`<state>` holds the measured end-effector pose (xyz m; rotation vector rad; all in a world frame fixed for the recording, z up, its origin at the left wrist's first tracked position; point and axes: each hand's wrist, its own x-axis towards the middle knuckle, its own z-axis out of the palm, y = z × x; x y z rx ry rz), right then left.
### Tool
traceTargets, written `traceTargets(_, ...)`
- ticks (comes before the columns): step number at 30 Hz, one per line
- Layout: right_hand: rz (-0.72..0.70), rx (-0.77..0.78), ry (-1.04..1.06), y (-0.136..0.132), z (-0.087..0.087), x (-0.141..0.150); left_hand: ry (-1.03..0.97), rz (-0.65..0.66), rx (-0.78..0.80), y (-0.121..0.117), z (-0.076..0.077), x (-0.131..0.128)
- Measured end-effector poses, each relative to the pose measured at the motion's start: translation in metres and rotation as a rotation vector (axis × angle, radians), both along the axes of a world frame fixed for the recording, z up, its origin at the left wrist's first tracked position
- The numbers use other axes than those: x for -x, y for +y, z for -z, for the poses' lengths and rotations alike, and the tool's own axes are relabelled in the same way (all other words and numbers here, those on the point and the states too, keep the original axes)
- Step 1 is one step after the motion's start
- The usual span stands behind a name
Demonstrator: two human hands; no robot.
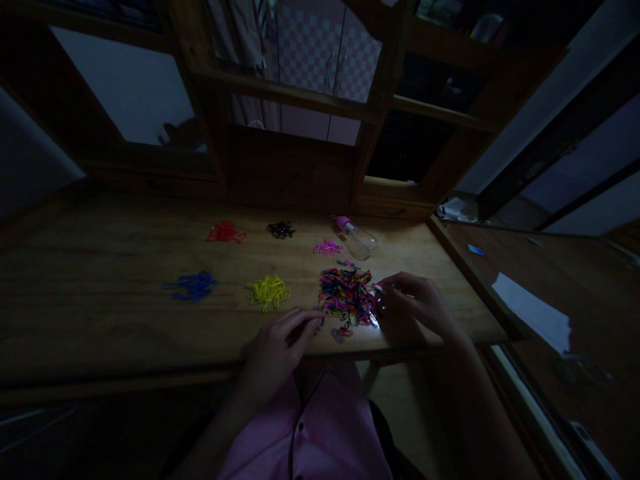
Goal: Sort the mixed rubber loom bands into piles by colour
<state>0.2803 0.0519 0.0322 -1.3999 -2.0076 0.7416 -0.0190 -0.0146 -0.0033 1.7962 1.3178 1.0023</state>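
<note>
A mixed heap of small coloured loops (347,293), shaped like paper clips, lies on the wooden table (125,327). My right hand (417,299) is at the heap's right edge, its thumb and forefinger closed on a small pinkish loop. Just left of the heap, my left hand (285,340) is pinched round a small dark loop, mostly hidden by the fingers. Single-colour piles lie apart: yellow (269,291), blue (194,285), red (225,232), black (281,230) and pink loops (328,247). A few loose loops (341,334) lie near the front edge.
Behind the heap a clear bottle with a pink cap (357,239) lies on its side. A wooden shelf unit (295,167) rises along the back. To the right, a lower surface carries a white paper (533,312) and a small blue card (475,250).
</note>
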Motion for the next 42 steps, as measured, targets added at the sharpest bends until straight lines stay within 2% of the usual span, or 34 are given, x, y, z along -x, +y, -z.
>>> traceTargets(4,-0.001,0.031,0.024,-0.002,0.000,0.000,-0.002,0.002,0.008,0.000,0.001,0.000)
traceTargets(10,-0.013,-0.050,-0.145,-0.007,-0.003,0.003,0.007,0.003,0.001,-0.001,0.000,0.000)
traceTargets(17,-0.105,-0.018,-0.195,-0.006,-0.001,0.005,0.006,0.004,0.015,0.000,0.001,0.000)
traceTargets(25,-0.115,-0.021,-0.309,0.000,-0.004,0.013,-0.003,0.006,0.018,-0.001,0.000,0.001)
traceTargets(31,-0.130,-0.071,-0.175,0.001,-0.004,0.010,0.007,-0.006,0.017,0.000,0.000,0.000)
traceTargets(35,-0.130,-0.051,-0.078,-0.005,-0.008,0.010,0.003,0.001,0.008,0.000,0.000,0.000)
traceTargets(39,-0.134,-0.009,-0.063,-0.012,-0.012,0.017,-0.003,0.003,0.007,-0.001,0.000,0.000)
traceTargets(42,-0.134,0.006,-0.108,-0.012,-0.009,0.022,-0.003,0.001,-0.002,-0.001,0.000,0.000)
